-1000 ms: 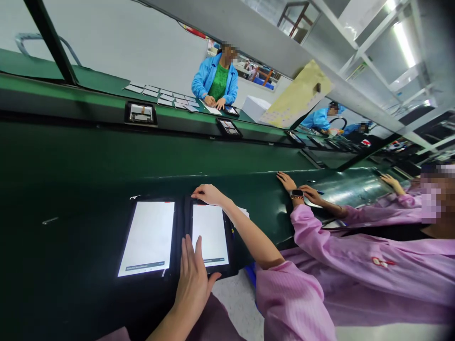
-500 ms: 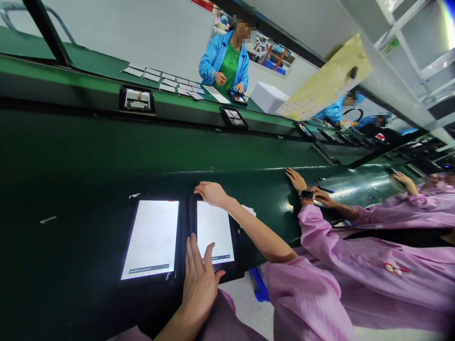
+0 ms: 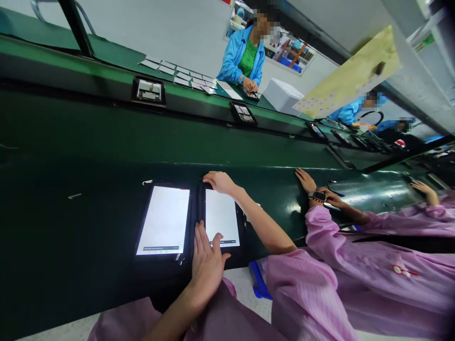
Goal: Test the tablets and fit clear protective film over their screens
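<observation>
Two tablets lie side by side on the dark green bench [image 3: 88,237], both with lit white screens: a left tablet [image 3: 164,220] and a right tablet [image 3: 222,218]. My left hand [image 3: 207,265] lies flat with fingers stretched out on the near edge of the right tablet. At that tablet's far top edge rests my right hand [image 3: 220,181], fingers curled over the corner. Whether it grips anything there is not clear.
A green conveyor belt [image 3: 213,142] runs behind the tablets, with small framed devices [image 3: 148,90] on its far rail. A person in a pink smock [image 3: 355,255] leans on the bench at my right, hands [image 3: 307,181] on the surface. Across the line stands a person in a blue coat [image 3: 245,59].
The view has shifted left and down, so the tablets appear further right and higher. My left hand has slid slightly further onto the right tablet. My right hand stays at its top edge.
</observation>
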Motion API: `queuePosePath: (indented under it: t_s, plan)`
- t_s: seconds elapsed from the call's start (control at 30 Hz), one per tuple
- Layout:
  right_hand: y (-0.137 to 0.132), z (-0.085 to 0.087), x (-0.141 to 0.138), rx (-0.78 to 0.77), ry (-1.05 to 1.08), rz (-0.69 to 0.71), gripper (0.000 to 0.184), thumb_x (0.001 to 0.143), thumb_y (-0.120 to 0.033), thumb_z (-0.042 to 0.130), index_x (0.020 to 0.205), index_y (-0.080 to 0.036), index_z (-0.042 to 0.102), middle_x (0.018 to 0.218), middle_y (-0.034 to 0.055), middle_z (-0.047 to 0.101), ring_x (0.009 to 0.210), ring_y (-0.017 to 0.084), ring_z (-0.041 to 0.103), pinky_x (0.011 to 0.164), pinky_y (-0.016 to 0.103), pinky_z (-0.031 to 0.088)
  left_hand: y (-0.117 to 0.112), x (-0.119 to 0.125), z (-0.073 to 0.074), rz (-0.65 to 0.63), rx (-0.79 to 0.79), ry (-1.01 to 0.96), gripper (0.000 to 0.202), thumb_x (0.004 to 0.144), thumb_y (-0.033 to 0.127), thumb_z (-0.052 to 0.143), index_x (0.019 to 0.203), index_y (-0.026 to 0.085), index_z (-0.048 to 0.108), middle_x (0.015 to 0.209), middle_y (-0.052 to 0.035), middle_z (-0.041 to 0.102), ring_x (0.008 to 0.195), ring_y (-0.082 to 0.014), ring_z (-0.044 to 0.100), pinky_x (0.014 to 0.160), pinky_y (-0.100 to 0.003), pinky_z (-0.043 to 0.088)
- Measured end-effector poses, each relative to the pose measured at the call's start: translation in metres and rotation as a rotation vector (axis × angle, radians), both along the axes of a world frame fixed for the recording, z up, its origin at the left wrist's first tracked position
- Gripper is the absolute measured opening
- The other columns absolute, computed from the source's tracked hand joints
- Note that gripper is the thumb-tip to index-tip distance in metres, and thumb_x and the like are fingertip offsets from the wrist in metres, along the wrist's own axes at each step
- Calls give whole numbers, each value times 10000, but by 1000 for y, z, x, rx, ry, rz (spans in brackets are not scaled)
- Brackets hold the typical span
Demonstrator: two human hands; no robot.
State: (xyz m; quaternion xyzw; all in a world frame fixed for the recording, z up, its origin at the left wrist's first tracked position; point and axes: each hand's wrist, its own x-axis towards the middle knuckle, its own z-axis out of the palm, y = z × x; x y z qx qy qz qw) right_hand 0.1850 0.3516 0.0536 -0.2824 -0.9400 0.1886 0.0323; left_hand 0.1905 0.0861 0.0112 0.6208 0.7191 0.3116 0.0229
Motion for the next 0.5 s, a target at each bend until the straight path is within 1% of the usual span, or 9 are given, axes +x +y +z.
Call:
queuePosePath:
  t_s: [0.1, 0.17, 0.23, 0.3, 0.37, 0.4, 0.43, 0.47, 0.5]
  plan:
    - [7, -3, -7, -13, 51, -7, 186, 987, -228, 510, 983, -135, 672, 988, 61, 690, 898, 168, 644, 839, 321, 491, 0, 2, -4, 9, 2, -19, 460, 779, 170, 732, 1157, 111, 477, 1559, -335, -113, 1382, -558, 226, 994, -662, 454]
    - [10, 1, -11, -18, 95, -13, 204, 983, -213, 498, 936, -145, 684, 932, 62, 693, 853, 163, 642, 807, 283, 477, 1, 4, -6, 9, 4, -25, 487, 762, 174, 752, 1158, 116, 476, 1562, -334, -109, 1381, -553, 219, 992, -665, 456]
    - [7, 15, -5, -3, 160, -40, 229, 986, -229, 480, 918, -156, 686, 890, 61, 687, 808, 163, 639, 780, 265, 471, 1, 4, -4, 6, 9, -22, 526, 746, 174, 769, 1174, 110, 468, 1560, -346, -84, 1378, -548, 222, 992, -660, 460]
    - [-3, 37, 14, 39, 244, -99, 251, 996, -270, 455, 947, -165, 677, 876, 61, 669, 765, 163, 634, 752, 265, 478, -3, -3, 5, -33, 8, -19, 626, 730, 177, 785, 1246, 97, 440, 1557, -362, 7, 1377, -532, 240, 980, -633, 484]
    - [-20, 61, 47, 98, 330, -185, 273, 1006, -316, 429, 990, -175, 662, 882, 65, 650, 742, 162, 628, 722, 268, 489, -14, -23, 19, -142, -1, -17, 776, 730, 217, 791, 1365, 83, 366, 1549, -353, 137, 1389, -496, 259, 961, -588, 517]
    - [-29, 70, 67, 133, 369, -242, 286, 1010, -338, 417, 1006, -180, 655, 882, 67, 641, 737, 163, 626, 712, 273, 495, -22, -39, 26, -236, 2, -23, 802, 760, 263, 769, 1411, 93, 332, 1553, -322, 187, 1408, -462, 253, 968, -561, 522]
    - [-38, 75, 88, 171, 401, -310, 298, 1013, -355, 404, 1019, -184, 648, 874, 69, 633, 730, 165, 622, 701, 280, 499, -31, -58, 33, -292, 8, -24, 771, 806, 319, 720, 1436, 125, 320, 1569, -274, 203, 1430, -431, 233, 982, -560, 513]
    - [-46, 77, 109, 209, 424, -382, 302, 1012, -368, 402, 1028, -188, 643, 872, 72, 631, 718, 167, 618, 687, 287, 502, -39, -80, 37, -288, 61, -17, 697, 856, 369, 648, 1439, 160, 329, 1574, -241, 225, 1439, -409, 236, 966, -576, 517]
    - [-54, 74, 129, 246, 436, -455, 306, 1010, -377, 401, 1022, -188, 642, 871, 75, 632, 705, 169, 613, 669, 293, 504, -47, -103, 39, -213, 93, -18, 630, 893, 371, 586, 1449, 220, 330, 1575, -189, 261, 1442, -393, 245, 932, -594, 533]
